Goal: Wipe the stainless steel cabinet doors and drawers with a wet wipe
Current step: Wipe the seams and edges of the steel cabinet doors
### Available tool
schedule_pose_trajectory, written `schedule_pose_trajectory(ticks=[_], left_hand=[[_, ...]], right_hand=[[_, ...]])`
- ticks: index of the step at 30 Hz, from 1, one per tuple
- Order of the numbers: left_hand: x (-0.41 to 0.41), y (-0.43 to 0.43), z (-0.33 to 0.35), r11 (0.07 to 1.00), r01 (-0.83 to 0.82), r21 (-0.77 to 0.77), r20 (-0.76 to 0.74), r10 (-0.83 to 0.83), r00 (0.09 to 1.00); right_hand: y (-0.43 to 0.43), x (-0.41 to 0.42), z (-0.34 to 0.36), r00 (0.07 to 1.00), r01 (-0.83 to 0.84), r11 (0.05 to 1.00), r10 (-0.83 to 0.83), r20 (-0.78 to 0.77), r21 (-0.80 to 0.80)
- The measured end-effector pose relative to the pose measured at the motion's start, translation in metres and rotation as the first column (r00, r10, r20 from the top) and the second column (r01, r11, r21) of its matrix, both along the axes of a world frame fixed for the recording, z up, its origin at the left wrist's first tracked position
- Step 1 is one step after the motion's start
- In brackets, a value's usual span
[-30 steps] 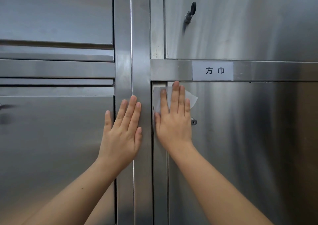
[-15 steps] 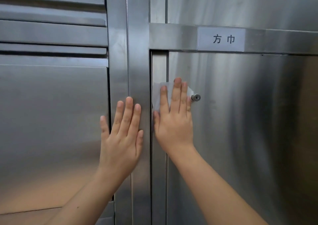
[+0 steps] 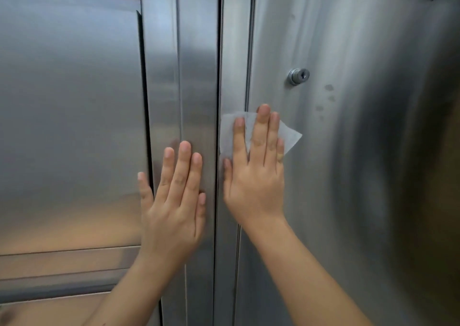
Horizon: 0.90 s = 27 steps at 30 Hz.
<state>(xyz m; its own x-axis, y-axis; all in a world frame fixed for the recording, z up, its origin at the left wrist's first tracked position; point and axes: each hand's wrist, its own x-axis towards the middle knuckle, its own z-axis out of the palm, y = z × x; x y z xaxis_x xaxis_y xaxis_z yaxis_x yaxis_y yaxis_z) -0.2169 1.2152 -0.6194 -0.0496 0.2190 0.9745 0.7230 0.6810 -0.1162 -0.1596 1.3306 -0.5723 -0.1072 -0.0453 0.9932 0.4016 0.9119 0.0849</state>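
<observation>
Brushed steel all round. My right hand (image 3: 254, 183) lies flat, fingers together, pressing the wet wipe (image 3: 230, 136) on the right door (image 3: 373, 176) near its left edge. Smudges (image 3: 329, 88) sit at 1 o'clock from it, beside the lock (image 3: 297, 76). Left hand (image 3: 174, 211), flat, braces the centre post (image 3: 196, 76).

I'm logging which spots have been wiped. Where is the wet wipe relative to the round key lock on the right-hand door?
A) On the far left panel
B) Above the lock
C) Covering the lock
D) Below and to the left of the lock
D: the wet wipe is pressed flat under the straight fingers of the right hand, near the left edge of the door, lower than and left of the uncovered lock.
</observation>
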Motion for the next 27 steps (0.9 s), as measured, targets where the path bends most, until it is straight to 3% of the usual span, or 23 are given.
schedule_pose_trajectory(ticks=[13,27], left_hand=[[0.008,0.005,-0.072,0.991,0.132,0.032,0.106,-0.135,0.985],[0.017,0.006,-0.131,0.990,0.133,0.052,0.170,-0.140,0.975]], right_hand=[[0.001,0.000,-0.069,0.998,0.028,0.999,-0.026,0.054,-0.034],[0.001,0.003,-0.157,0.991,0.065,0.997,-0.061,0.115,-0.029]])
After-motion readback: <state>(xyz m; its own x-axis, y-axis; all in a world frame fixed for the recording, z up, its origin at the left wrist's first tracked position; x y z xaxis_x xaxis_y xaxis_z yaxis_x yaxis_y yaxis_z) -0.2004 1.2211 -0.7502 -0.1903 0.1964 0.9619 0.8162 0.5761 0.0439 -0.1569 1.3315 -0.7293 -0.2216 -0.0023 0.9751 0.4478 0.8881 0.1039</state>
